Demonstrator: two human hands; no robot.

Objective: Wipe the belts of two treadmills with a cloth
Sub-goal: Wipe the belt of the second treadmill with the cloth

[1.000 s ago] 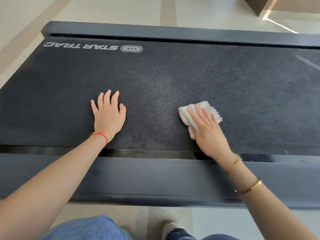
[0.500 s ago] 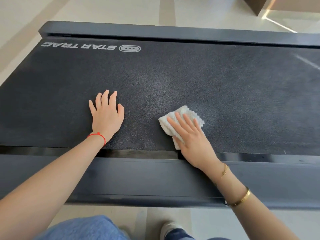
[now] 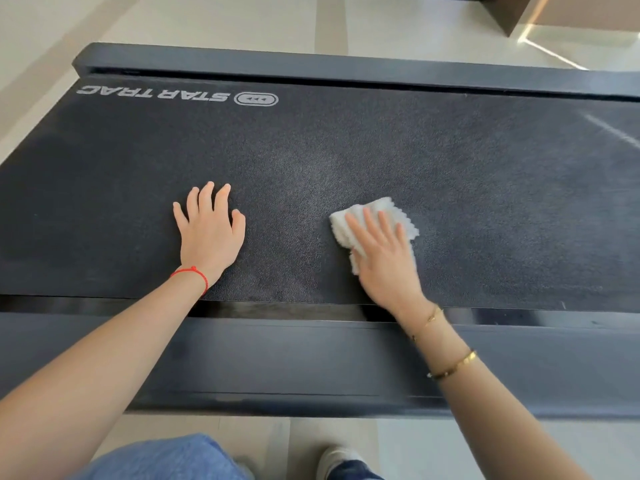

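Observation:
A wide black treadmill belt [image 3: 450, 174] with a white "STAR TRAC" logo at its far left lies across the view. A folded white cloth [image 3: 349, 225] lies on the belt near its front middle. My right hand [image 3: 384, 261] presses flat on the cloth with straight, spread fingers and covers much of it. My left hand [image 3: 207, 233] rests flat on the bare belt to the left of the cloth, fingers straight, with a red string at the wrist.
Dark side rails run along the belt's near edge [image 3: 311, 358] and far edge [image 3: 346, 69]. Pale tiled floor [image 3: 242, 19] surrounds the machine. A brown block [image 3: 512, 12] stands at the far right. My jeans and a shoe [image 3: 336, 459] show at the bottom.
My right hand slid the cloth left along the belt, then back a little to the right and away from me. My left hand has stayed in place.

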